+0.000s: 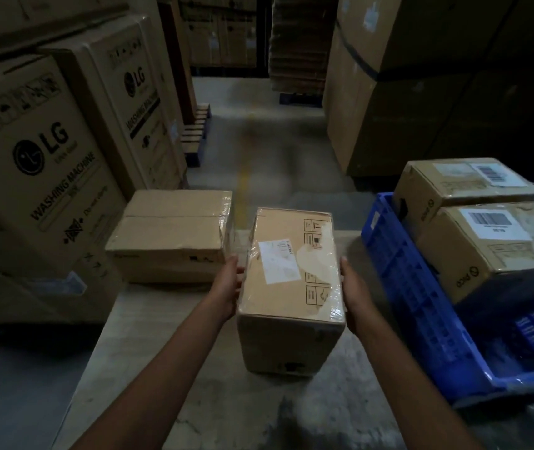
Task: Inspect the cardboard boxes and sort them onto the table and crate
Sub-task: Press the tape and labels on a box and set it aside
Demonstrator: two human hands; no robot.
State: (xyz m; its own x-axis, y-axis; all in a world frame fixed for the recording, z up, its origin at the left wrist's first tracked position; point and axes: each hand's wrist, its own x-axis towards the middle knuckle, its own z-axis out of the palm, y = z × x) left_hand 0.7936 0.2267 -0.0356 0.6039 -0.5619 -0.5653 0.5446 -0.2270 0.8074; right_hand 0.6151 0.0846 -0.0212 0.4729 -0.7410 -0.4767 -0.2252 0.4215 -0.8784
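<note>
Cardboard wrapped in clear film is what the two hands are pressing on: the middle box [291,280] stands in the centre of the frame, on the pale worktop [168,358]. The left hand [228,290] lies flat against its left side and the right hand [353,297] against its right side, both opened wide, palms inward, fingers reaching forward along the upper edges. Whether the box rests with its full weight on the worktop or is slightly lifted, I cannot tell.

To do this step well, I think the palms should squeeze evenly, because the film looks slippery and wrinkled near the corners. Turning the box slowly would let each face be checked; the white label [278,261] and the printed handling symbols on top are already readable, while the dark near face deserves a look.

A second wrapped box [171,235] sits just beside it, to the left of centre, so a sorted box could go next to it without bumping. The blue crate [398,274] at the right of the frame holds two boxes [486,228] at its far end; its near part seems free.
</note>
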